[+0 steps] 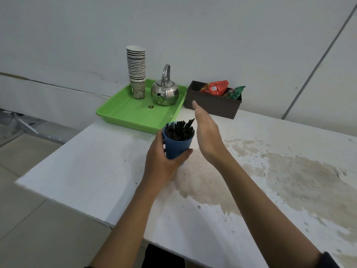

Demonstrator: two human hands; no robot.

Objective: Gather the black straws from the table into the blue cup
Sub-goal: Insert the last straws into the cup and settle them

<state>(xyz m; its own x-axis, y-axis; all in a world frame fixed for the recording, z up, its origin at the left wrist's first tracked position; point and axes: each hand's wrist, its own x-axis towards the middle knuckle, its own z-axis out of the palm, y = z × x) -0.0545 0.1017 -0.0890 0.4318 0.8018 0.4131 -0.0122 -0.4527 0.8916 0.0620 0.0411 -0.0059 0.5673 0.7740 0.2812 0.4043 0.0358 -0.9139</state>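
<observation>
The blue cup [178, 147] stands near the middle of the white table [100, 171], packed with several black straws [179, 130] whose ends stick up above its rim. My left hand [162, 163] is wrapped around the cup's lower half from the left. My right hand [207, 132] is flat and open just right of the cup, fingers pointing away from me, edge-on beside the straw tips. I see no loose straws on the table.
A green tray [123, 111] behind the cup carries a tall stack of paper cups [136, 72] and a steel kettle [164, 91]. A dark brown box [212, 105] with snack packets [214, 88] sits to its right. The table's left edge drops to the floor.
</observation>
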